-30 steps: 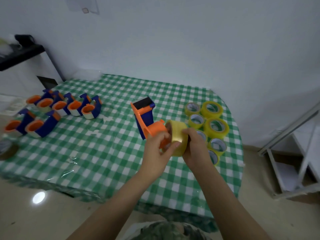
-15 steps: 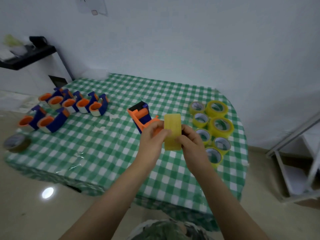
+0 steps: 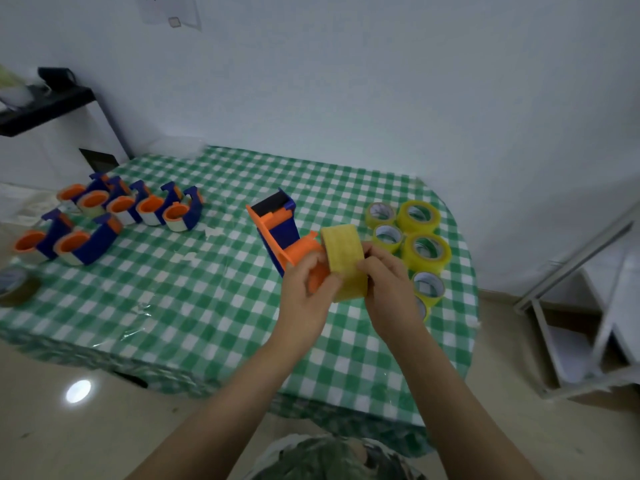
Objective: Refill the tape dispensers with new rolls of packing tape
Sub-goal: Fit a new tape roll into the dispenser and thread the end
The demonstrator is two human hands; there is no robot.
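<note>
left hand (image 3: pixel 304 292): centre of the frame, fingers curled round the orange hub end of the dispenser (image 3: pixel 277 233). It holds the dispenser off the table (image 3: pixel 207 299), probably so the hub faces the incoming roll.
brown roll (image 3: pixel 15 285): far left edge, lying flat and apart from the rest.
row of dispensers (image 3: pixel 114 209): upper left, bunched together well away from the hands and likely set aside. I cannot tell whether the pale bands on their hubs are fresh tape or old cores.
dispenser: blue body and orange plate, tilted, with the cutter end pointing away towards the wall.
roll (image 3: pixel 344 261): yellow, edge-on to the camera, touching the hub. It looks partway on and not yet seated.
right hand (image 3: pixel 388 289): just right of centre, pinching the roll with the thumb on the outer band and the fingers behind, apparently to push it leftward.
spare rolls (image 3: pixel 420 244): right side, flat and clustered near the right hand, probably for easy reach.
</note>
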